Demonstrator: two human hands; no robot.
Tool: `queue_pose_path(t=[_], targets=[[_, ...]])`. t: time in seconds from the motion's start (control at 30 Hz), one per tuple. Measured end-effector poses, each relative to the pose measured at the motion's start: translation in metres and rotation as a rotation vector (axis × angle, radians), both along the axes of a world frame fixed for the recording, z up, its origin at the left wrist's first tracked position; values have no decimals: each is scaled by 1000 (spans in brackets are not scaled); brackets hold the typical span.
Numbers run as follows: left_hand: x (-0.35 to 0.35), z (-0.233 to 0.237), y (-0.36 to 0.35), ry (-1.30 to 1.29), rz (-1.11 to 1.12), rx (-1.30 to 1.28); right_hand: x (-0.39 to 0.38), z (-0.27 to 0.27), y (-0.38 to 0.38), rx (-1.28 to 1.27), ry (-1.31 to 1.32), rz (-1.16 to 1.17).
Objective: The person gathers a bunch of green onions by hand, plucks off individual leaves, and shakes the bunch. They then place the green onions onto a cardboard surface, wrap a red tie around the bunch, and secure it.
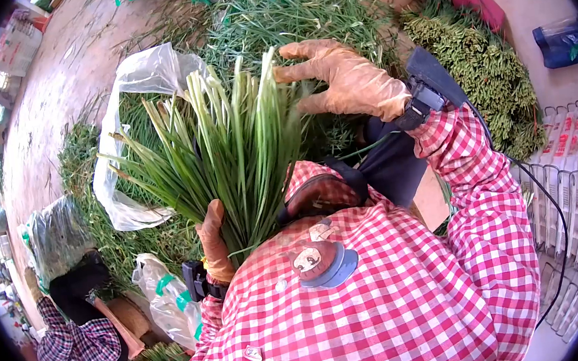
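A thick bunch of chives (230, 151), with pale stem ends pointing up and away, stands fanned out in front of my chest. My left hand (216, 247), in an orange-tan glove, is closed around its lower leafy part, with the thumb showing and the other fingers hidden behind the leaves. On the bunch's right side is my right hand (349, 81), gloved the same way. Its fingers are spread apart, with the tips beside the outermost stems; whether they touch is hard to tell. A clear plastic bag (111, 173) lies open behind the bunch.
Loose green leaves (301, 12) are heaped on the floor ahead. Stacked bundles (480, 71) lie to the right, near white wrapped packs (569, 202). A black cable (561, 224) hangs by my right arm. Another person (82, 340) sits at lower left, near a plastic bag (168, 296).
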State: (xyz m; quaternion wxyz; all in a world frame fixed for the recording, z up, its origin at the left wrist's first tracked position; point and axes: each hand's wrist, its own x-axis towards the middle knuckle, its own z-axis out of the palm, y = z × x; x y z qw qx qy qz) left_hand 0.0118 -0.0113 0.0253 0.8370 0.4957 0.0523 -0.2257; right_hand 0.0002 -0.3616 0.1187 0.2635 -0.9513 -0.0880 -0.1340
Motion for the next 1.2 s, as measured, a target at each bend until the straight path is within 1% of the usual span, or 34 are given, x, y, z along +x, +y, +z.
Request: queue_pose_path(t=[0.03,0.13,0.17,0.27,0.3,0.37,0.4,0.43,0.47,0.53,0.57,0.63,0.67,0.7,0.77,0.8,0.83,0.93,0.97,1.07,1.1,1.13,1.2], targets=[[2,-1,-1,20,-8,1,0,-3,1,-25,-70,10],[3,10,-8,0,-90,-97,-3,9,14,300,270,-28],[1,11,-10,-6,-72,-95,-1,13,11,289,364,-1],[-2,25,-16,15,-121,-85,0,16,4,315,452,94],[-2,25,-16,27,-112,-96,-1,18,2,449,473,118],[-2,23,-15,49,-97,-122,0,23,4,343,516,71],[1,10,-8,31,-90,-76,0,24,6,290,535,46],[8,-11,4,12,-82,-30,-4,16,12,228,413,-62],[12,-11,3,-6,-74,16,-1,8,13,280,358,-23],[9,-6,3,-38,-121,1,5,-2,15,388,248,56],[7,-1,0,-55,-142,-7,4,5,18,406,314,-3],[7,-14,9,11,-101,33,4,11,19,272,411,4],[7,-9,6,45,-81,52,4,14,19,203,460,6],[6,-3,1,65,-73,2,4,21,21,178,566,-18],[0,10,-11,109,-63,-102,-6,9,29,-8,351,-121],[0,7,-10,90,-60,-91,-9,1,31,-103,242,-172],[1,-1,-7,70,-56,-80,-6,-5,31,-150,242,-141],[7,-21,8,43,-75,-19,-1,9,31,-48,307,-19],[8,-20,8,40,-84,6,3,14,28,-78,354,51],[7,-14,5,-60,-78,208,5,-5,31,-284,-13,35],[8,-19,10,-72,-97,193,7,-9,33,-400,-9,-9],[10,-28,17,-82,-116,178,7,-9,33,-395,19,-4],[10,-27,18,-98,-137,132,6,-5,36,-381,77,4]])
